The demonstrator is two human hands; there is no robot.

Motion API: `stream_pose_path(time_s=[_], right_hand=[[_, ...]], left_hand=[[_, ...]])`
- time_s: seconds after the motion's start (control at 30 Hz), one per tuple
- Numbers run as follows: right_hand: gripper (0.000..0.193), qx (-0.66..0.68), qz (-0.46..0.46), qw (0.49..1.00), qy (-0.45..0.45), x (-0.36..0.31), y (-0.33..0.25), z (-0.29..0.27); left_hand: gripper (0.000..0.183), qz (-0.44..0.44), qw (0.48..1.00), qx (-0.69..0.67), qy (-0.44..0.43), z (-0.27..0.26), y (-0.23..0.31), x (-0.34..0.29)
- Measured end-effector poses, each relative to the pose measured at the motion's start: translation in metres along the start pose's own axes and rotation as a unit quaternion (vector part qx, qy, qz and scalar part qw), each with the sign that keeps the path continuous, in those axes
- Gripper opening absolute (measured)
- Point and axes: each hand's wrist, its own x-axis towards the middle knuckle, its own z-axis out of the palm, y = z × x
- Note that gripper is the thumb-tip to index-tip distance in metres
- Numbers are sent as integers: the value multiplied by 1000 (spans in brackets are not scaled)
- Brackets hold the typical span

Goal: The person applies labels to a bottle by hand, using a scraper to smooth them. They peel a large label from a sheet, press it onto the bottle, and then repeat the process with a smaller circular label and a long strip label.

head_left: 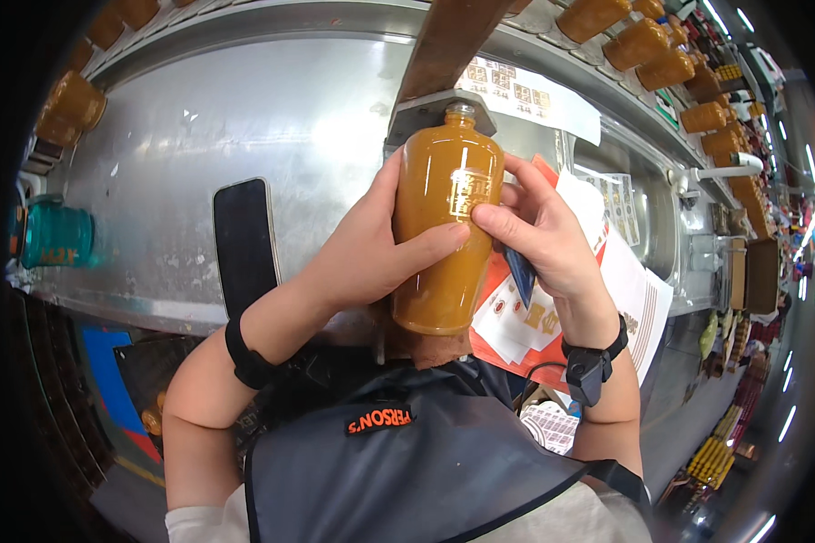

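Observation:
A glossy amber-brown bottle [439, 262] with a narrow neck and silvery top lies on its side in front of me, its neck end against a grey metal bracket [412, 118]. My left hand [376, 240] grips its left side, thumb stretched across the front. From the right, my right hand [539, 231] holds it, the thumb pressing at the edge of a gold decal [469, 192] on the bottle. Right-hand fingers are partly hidden behind the glass. Just below that hand is a dark blue pointed flat piece [522, 276]; I cannot tell whether the hand holds it.
A black phone [244, 244] lies on the metal table [154, 181] to the left. White and red papers [625, 299] and a sheet of gold decals [534, 95] are at the right. More amber bottles [638, 45] line the far edge. A teal container [59, 233] stands far left.

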Motion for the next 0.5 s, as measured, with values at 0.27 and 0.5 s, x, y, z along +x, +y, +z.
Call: stream_pose_path(time_s=[0.27, 0.5], right_hand=[[80, -14, 2, 1000, 6, -1, 0, 1], [81, -23, -13, 1000, 11, 1, 3, 2]], left_hand=[[76, -6, 1000, 1, 6, 2, -1, 0], [76, -32, 999, -5, 16, 5, 3, 2]])
